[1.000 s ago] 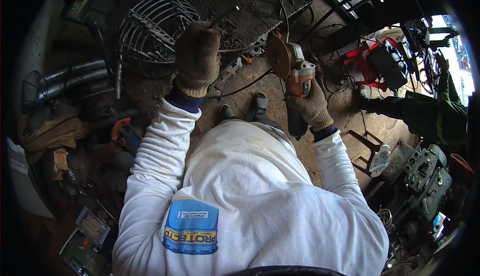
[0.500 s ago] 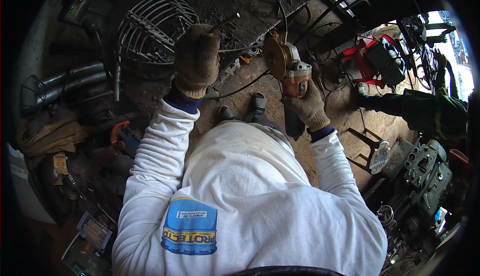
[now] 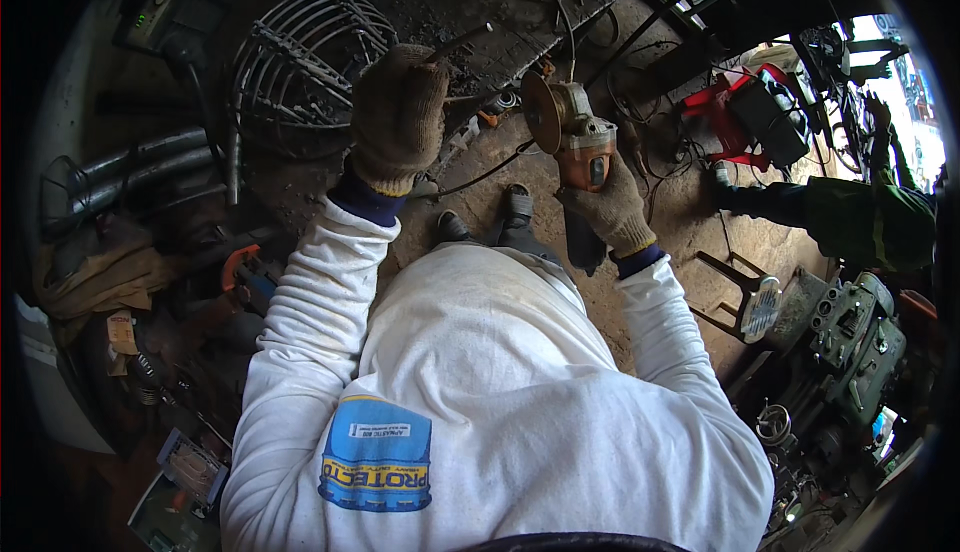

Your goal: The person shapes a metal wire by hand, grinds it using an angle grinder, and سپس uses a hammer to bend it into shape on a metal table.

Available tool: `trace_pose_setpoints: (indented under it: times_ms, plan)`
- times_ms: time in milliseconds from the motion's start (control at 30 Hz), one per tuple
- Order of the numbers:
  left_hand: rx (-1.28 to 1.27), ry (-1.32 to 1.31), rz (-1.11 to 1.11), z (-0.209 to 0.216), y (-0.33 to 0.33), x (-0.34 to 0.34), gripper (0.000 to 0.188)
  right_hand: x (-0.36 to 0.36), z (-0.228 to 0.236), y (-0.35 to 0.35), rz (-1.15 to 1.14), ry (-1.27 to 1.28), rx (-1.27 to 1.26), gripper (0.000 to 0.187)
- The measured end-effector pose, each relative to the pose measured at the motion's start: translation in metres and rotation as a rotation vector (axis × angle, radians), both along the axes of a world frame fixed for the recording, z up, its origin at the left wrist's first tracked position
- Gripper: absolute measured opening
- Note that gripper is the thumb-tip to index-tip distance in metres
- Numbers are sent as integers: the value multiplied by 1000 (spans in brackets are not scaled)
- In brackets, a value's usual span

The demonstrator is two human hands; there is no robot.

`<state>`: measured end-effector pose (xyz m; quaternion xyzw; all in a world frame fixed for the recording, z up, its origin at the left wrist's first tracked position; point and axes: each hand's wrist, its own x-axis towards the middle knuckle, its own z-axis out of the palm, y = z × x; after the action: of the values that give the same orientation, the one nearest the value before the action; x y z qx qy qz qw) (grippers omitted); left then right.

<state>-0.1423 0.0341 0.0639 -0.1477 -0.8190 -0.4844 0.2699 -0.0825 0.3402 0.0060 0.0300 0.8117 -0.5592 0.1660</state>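
Note:
My left hand point(image 3: 398, 117), in a brown knitted glove, is closed around a thin dark metal rod point(image 3: 462, 41). The rod's bright tip sticks out to the upper right, and the rest is hidden in the fist. An orange and grey angle grinder point(image 3: 586, 164) is gripped in my right hand point(image 3: 615, 214), gloved the same way. Its round disc point(image 3: 541, 115) faces left, apart from the rod. A cord runs upward near the grinder's head.
A curved metal-bar grille point(image 3: 310, 52) lies beyond my left hand. At left are metal pipes point(image 3: 150, 167). To the right stand a red plastic chair point(image 3: 725, 117), a small stool point(image 3: 757, 309) and a green-grey machine point(image 3: 850, 342). Another person point(image 3: 865, 222) is at far right.
My left hand and the rod have shifted slightly to the right. The grinder in my right hand has moved a little to the left.

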Motion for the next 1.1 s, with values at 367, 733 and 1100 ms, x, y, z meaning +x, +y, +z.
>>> trace_pose_setpoints:
  times_ms: [367,733,1100]
  plan:
    - [78,-111,-13,-3,-1,2,17,-1,-10,-1,-23,11,-43,81]
    - [-93,14,-37,0,-4,1,11,-9,-8,-3,-10,50,46,78]
    - [-242,175,28,5,-3,-2,13,14,-11,7,3,-74,129,79]
